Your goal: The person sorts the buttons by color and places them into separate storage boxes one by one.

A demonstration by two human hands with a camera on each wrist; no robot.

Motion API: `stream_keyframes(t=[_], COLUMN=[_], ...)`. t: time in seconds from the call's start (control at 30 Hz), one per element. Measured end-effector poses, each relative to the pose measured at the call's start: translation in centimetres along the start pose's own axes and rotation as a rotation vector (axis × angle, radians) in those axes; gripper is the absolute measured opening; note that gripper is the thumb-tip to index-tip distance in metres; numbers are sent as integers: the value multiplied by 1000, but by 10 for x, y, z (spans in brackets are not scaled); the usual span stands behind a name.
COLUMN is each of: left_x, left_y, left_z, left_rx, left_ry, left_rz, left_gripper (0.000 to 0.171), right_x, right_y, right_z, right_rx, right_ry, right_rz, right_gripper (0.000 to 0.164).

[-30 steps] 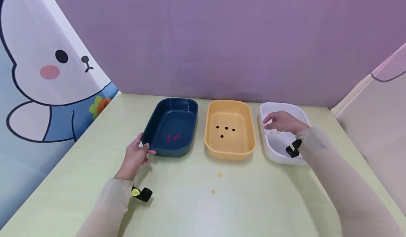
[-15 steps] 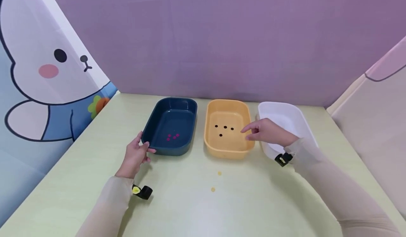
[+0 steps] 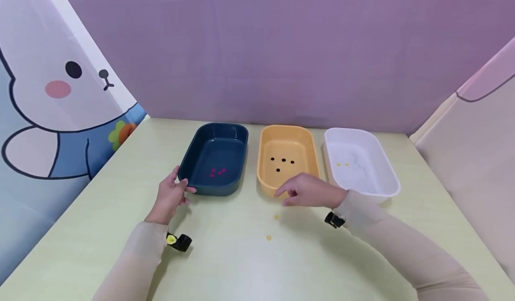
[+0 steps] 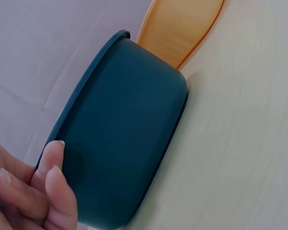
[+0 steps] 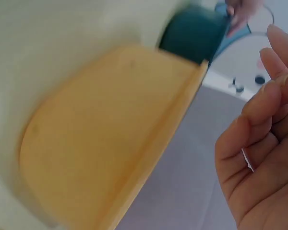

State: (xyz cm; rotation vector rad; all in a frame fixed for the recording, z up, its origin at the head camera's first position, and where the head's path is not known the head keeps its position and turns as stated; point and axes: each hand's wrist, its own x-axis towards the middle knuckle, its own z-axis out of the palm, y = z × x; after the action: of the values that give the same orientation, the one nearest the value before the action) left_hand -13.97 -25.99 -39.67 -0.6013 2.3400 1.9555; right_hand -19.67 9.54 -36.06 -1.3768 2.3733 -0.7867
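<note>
My left hand [image 3: 169,197] grips the near left corner of a dark blue tray [image 3: 217,190], thumb over the rim and fingers against the outer wall [image 4: 120,129]. Several small pink rings [image 3: 219,173] lie inside it. Above the front edge of the yellow tray [image 3: 267,188] is my right hand [image 3: 311,192], fingers loosely bent and holding nothing; the right wrist view shows the same hand [image 5: 264,143] beside that tray's rim. In front of the yellow tray, two small pale yellow discs [image 3: 268,237] lie on the table.
Several small black pieces [image 3: 278,170] sit in the yellow tray. To its right stands a white tray [image 3: 388,189] with two small yellow pieces [image 3: 338,164] in it. A purple cloth backdrop [image 3: 281,55] rises behind the pale table [image 3: 225,256].
My right hand has moved from over the white tray, leftward and toward me, to the yellow tray's front edge. My left hand has stayed on the dark blue tray.
</note>
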Motion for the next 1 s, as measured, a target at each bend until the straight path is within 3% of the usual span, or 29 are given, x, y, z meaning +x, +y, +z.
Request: stream_keyframes(t=[0.3,0.47,0.63,0.77,1.0], left_x=[-1,-2,0,-1,-1], left_y=[-3,-4,-4,-2,-1], left_z=[-2,-1,0,0,0], left_rx=[0,-23,-5,-3,-8], left_ry=[-2,-1,1,3,4], left_rz=[11,39,15,-2,-4], left_gripper=[63,63,63,63,63], right_x=[9,10,11,11,15], right_y=[-11,-9,-9,-10,-9], right_z=[30,43,53,60,69], right_rx=[-91,-139,-197,-204,15], right_ry=[-102,-115,-144,-188,-211], right_rz=[-95,-118,-129,-83,153], right_gripper=[19,17,18,17,17])
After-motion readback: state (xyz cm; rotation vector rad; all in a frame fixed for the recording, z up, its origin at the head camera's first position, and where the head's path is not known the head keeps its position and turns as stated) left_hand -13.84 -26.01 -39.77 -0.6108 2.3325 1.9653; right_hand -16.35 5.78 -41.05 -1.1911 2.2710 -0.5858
